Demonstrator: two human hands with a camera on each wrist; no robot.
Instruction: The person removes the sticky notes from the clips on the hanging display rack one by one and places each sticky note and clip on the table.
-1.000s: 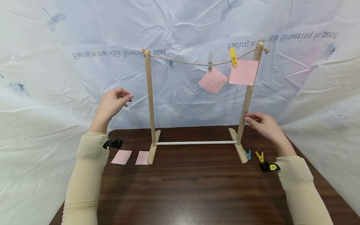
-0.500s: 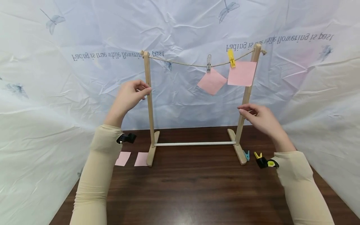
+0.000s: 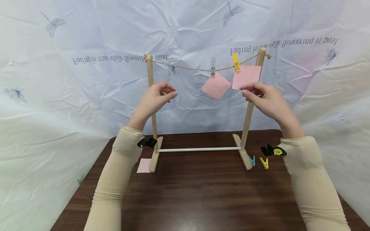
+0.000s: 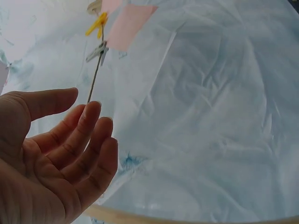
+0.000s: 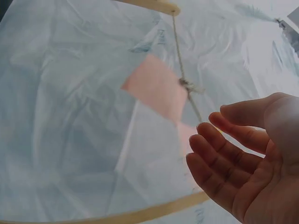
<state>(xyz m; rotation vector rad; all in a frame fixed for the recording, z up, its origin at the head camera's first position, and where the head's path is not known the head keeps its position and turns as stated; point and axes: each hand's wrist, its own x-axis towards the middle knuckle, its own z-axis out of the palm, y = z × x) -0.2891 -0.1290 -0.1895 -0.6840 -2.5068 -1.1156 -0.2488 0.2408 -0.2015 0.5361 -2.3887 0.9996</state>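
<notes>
A twine line (image 3: 185, 67) hangs between the two posts of a wooden stand (image 3: 247, 126). On it, a grey clothespin (image 3: 213, 67) holds one pink paper square (image 3: 216, 86) by a corner, and a yellow clothespin (image 3: 235, 62) holds another pink square (image 3: 248, 74). My left hand (image 3: 157, 98) is raised in front of the left post, below the line, with nothing in its loosely bent fingers (image 4: 93, 158). Over at the right, my right hand (image 3: 266, 99) overlaps the lower edge of the right square in the head view; its fingers (image 5: 210, 172) are relaxed and empty.
A pink square (image 3: 143, 166) lies on the dark wooden table (image 3: 190, 195) by the left foot. Blue (image 3: 252, 161) and yellow (image 3: 264, 163) clothespins lie beside the right foot. A white crossbar (image 3: 199, 149) joins the feet; a printed white cloth (image 3: 188, 112) hangs behind.
Both empty hands have come up and inward: the left moved right across the left post, the right rose toward the hanging square. My left forearm now hides one pink square on the table.
</notes>
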